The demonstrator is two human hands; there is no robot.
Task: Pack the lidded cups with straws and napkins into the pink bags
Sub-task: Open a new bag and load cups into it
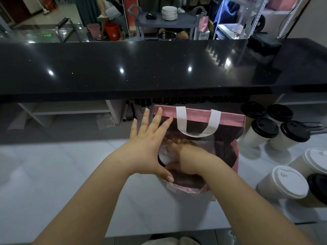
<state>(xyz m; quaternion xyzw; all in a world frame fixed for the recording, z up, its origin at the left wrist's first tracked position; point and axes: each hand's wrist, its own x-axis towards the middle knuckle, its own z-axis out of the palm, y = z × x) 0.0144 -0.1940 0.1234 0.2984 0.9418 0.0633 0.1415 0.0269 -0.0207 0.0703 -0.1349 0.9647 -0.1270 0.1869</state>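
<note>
A pink bag with white handles stands open on the white counter. My left hand lies flat against the bag's left rim, fingers spread and straight, thumb over the near edge. My right hand reaches down inside the bag and curls round a white-lidded cup deep in it; its fingers are partly hidden in the dark interior. More cups stand to the right: several with black lids and some with white lids.
A raised black countertop runs across just behind the bag. Markers and small dark items lie under its overhang. Beyond it stand a grey cart with stacked plates, buckets and shelving.
</note>
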